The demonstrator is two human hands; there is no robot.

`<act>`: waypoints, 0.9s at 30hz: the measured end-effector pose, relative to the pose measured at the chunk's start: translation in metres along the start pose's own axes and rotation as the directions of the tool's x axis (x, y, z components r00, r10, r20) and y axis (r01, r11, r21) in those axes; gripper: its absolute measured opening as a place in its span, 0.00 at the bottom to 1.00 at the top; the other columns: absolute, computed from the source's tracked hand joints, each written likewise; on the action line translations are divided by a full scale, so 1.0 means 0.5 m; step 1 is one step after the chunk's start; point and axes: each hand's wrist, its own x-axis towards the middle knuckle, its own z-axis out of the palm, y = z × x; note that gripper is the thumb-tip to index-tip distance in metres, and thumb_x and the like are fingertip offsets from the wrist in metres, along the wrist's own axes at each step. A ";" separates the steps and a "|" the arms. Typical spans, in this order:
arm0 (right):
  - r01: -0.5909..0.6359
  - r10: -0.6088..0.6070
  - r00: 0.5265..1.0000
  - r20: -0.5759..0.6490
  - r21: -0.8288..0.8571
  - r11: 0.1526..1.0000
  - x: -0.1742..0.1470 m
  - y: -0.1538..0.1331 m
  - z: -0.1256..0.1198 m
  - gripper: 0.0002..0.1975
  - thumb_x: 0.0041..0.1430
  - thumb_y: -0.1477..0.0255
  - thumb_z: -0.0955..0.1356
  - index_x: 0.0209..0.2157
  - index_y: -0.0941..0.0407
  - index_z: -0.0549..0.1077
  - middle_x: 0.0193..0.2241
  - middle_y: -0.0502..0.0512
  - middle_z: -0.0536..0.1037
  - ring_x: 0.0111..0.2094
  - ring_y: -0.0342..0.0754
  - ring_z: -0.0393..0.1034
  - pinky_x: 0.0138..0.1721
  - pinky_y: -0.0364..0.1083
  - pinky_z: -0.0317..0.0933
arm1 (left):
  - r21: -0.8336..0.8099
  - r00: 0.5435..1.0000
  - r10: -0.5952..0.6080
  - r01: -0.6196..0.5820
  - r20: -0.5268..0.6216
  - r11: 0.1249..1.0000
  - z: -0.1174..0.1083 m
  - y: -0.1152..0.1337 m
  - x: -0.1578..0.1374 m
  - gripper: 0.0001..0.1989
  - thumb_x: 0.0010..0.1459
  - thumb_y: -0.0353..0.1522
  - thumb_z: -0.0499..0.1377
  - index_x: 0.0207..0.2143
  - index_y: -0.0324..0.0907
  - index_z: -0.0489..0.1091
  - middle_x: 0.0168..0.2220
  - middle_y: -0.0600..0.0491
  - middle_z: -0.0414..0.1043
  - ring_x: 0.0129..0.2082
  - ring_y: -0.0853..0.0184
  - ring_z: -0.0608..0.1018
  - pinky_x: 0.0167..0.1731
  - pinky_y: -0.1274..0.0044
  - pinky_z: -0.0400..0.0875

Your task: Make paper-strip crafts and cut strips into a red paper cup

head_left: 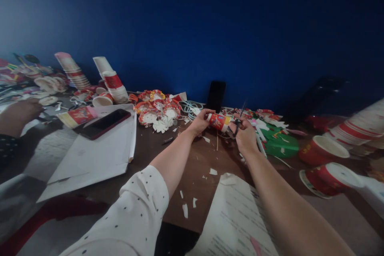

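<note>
My left hand (200,123) is closed around one end of a red and yellow printed paper cup (218,121), which lies on its side in the air over the brown table (207,156). In my right hand (245,136) is a pair of dark scissors (237,125), the blades pointing up and away from me. The scissors are close to the cup's right end; whether they touch it I cannot tell. White paper scraps (213,172) lie on the table below and nearer to me.
A black phone (216,94) leans at the wall behind the cup. Cut cup pieces (159,110) are heaped to its left. Cup stacks (115,86) stand at the left, more cups (324,150) at the right. Another person's hand (22,116) is at the far left. Printed paper (232,220) lies in front.
</note>
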 end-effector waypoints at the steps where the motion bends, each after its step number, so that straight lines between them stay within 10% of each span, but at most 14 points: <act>1: 0.005 -0.004 1.000 0.006 -0.016 1.000 -0.001 0.000 0.000 0.29 0.39 0.65 0.75 0.46 0.55 0.72 0.29 0.49 0.77 0.29 0.43 0.71 0.31 0.42 0.65 | 0.040 1.000 0.027 -0.027 -0.007 0.999 0.001 -0.001 0.001 0.23 0.41 0.19 0.62 0.41 0.40 0.67 0.41 0.49 0.73 0.36 0.69 0.76 0.39 0.75 0.70; 15: 0.175 -0.178 0.984 0.019 -0.311 0.934 -0.002 0.004 0.005 0.27 0.44 0.67 0.71 0.49 0.56 0.71 0.33 0.53 0.76 0.31 0.46 0.69 0.38 0.47 0.65 | 0.632 0.820 0.552 -0.509 0.151 0.584 -0.011 -0.029 0.006 0.28 0.40 0.16 0.50 0.45 0.40 0.64 0.51 0.44 0.64 0.55 0.60 0.66 0.56 0.65 0.61; 22: 0.133 -0.134 0.991 0.009 -0.238 0.962 -0.004 0.002 0.009 0.25 0.42 0.69 0.72 0.45 0.56 0.72 0.30 0.51 0.75 0.29 0.43 0.68 0.32 0.44 0.65 | 0.645 0.828 0.537 -0.501 0.163 0.576 -0.004 -0.016 -0.001 0.29 0.40 0.16 0.49 0.48 0.40 0.63 0.52 0.43 0.63 0.55 0.60 0.67 0.54 0.65 0.64; 27: -0.064 0.083 0.994 -0.077 0.224 0.973 0.004 -0.004 0.010 0.20 0.39 0.70 0.72 0.39 0.55 0.72 0.26 0.46 0.73 0.20 0.37 0.62 0.17 0.36 0.57 | 0.597 0.878 0.468 -0.429 0.100 0.678 0.001 -0.019 -0.004 0.29 0.47 0.21 0.54 0.54 0.41 0.60 0.54 0.43 0.63 0.53 0.61 0.69 0.52 0.66 0.65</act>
